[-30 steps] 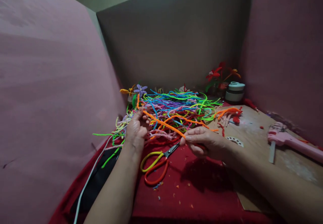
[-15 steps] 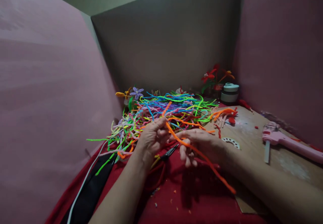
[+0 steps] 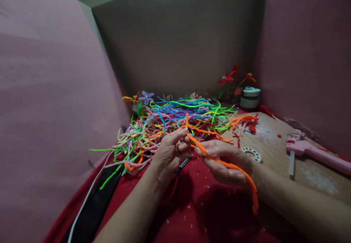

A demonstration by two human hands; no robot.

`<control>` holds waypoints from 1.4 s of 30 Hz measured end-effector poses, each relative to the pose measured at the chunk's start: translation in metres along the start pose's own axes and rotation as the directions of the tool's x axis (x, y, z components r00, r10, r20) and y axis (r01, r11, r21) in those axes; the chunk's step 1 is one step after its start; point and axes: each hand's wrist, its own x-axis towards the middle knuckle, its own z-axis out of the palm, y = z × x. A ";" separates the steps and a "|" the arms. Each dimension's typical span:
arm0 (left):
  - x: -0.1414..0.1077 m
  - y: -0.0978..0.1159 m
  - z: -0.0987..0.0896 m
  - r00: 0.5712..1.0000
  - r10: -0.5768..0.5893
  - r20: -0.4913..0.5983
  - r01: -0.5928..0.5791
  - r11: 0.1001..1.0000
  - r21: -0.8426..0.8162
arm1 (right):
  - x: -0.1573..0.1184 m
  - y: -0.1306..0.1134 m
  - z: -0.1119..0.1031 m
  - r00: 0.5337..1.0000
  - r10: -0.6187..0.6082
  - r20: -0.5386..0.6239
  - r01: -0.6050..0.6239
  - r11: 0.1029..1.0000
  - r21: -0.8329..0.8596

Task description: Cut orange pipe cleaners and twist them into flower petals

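Note:
An orange pipe cleaner (image 3: 201,147) runs slantwise between my hands, its short upper end standing above my left fingers and its long tail drooping at the right. My left hand (image 3: 172,146) is closed in a pinch on it near the upper end. Palm turned up, my right hand (image 3: 226,162) has the stem passing between its thumb side and curled fingers. Behind both hands spreads a tangled heap of colourful pipe cleaners (image 3: 181,113). Under my left hand, dark-tipped pliers (image 3: 185,163) lie on the red cloth (image 3: 189,213), their handles mostly hidden.
At the right, a pink glue gun (image 3: 309,150) lies on a brown board (image 3: 274,140) beside a white ring with holes (image 3: 251,154). Red flowers (image 3: 230,78) and a lidded jar (image 3: 250,98) stand behind. A white cable (image 3: 90,195) crosses black fabric (image 3: 101,202) at left.
My right hand has turned palm upward, its fingers now under the orange pipe cleaner, whose tail bends down more. My left hand keeps its pinch, shifted slightly right. The view has tilted slightly.

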 end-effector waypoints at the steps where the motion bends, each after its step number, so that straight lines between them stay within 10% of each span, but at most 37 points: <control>1: -0.001 0.001 0.001 1.000 -0.003 0.030 0.003 1.000 -0.016 | -0.003 0.000 0.002 0.997 0.026 0.077 -0.027 0.999 0.021; 9: 0.002 0.008 -0.002 0.998 -0.048 0.045 0.053 0.992 -0.112 | -0.007 -0.001 0.002 0.912 0.186 0.365 -0.213 0.976 0.035; 13: 0.001 0.000 -0.003 0.998 -0.059 0.038 0.059 0.998 0.001 | 0.008 -0.004 -0.008 0.996 0.078 0.037 -0.078 0.997 -0.008; 19: -0.005 -0.007 0.001 0.997 -0.022 0.075 0.000 0.958 0.285 | 0.018 0.003 -0.005 0.916 -0.102 -0.387 -0.038 0.941 -0.338; 28: 0.000 0.000 -0.003 0.977 -0.193 0.088 0.185 0.979 0.088 | 0.017 0.006 -0.003 0.908 -0.179 -0.379 0.060 0.950 -0.307; 42: 0.000 -0.007 0.000 0.991 0.125 0.038 -0.130 0.971 0.201 | 0.020 0.008 -0.001 0.874 -0.242 -0.421 0.099 0.938 -0.332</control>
